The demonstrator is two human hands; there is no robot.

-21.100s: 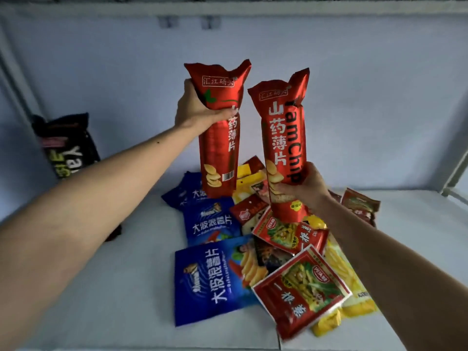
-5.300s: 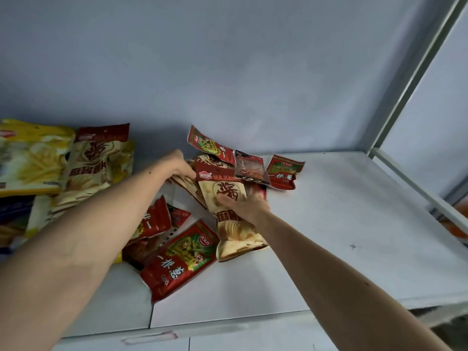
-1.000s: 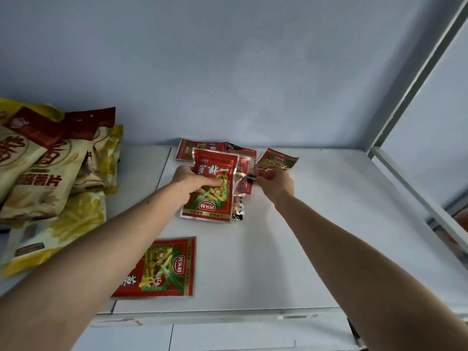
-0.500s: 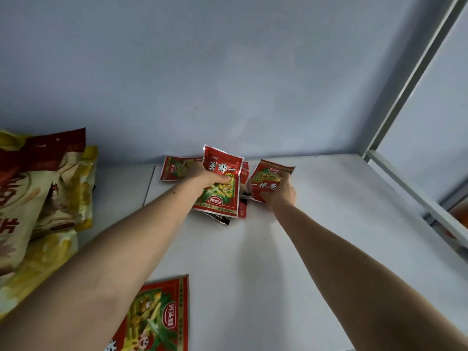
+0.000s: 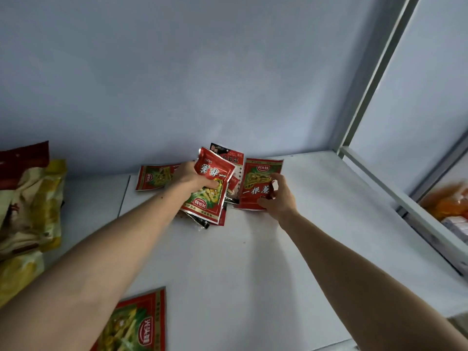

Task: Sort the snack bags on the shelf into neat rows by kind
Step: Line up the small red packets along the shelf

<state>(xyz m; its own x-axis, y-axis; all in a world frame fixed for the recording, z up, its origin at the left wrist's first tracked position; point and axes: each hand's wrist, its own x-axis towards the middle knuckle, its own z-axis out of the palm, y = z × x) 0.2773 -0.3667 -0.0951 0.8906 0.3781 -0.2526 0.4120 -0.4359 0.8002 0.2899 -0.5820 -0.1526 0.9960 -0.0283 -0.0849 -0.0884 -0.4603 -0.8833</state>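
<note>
Left hand [image 5: 193, 176] grips red packet [image 5: 211, 183] | right hand [image 5: 277, 196] pinches another [image 5: 258, 183] — shelf [image 5: 316, 224] rightward bare

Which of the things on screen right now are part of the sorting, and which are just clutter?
Part of the job:
- left hand, red packet
- right hand, second red packet
- dark packet
- packet by wall
- near-edge packet
- yellow bags

Just lying about:
- orange goods on the neighbouring shelf

I count four red-and-green snack packets: one in my left hand [image 5: 192, 177], one under my right hand [image 5: 277, 196], one flat by the back wall [image 5: 158, 176], one at the shelf's front edge [image 5: 136, 325]. Behind them, one dark packet [image 5: 229, 155]. At left, a heap of yellow bags [image 5: 30, 203], number unclear.
</note>
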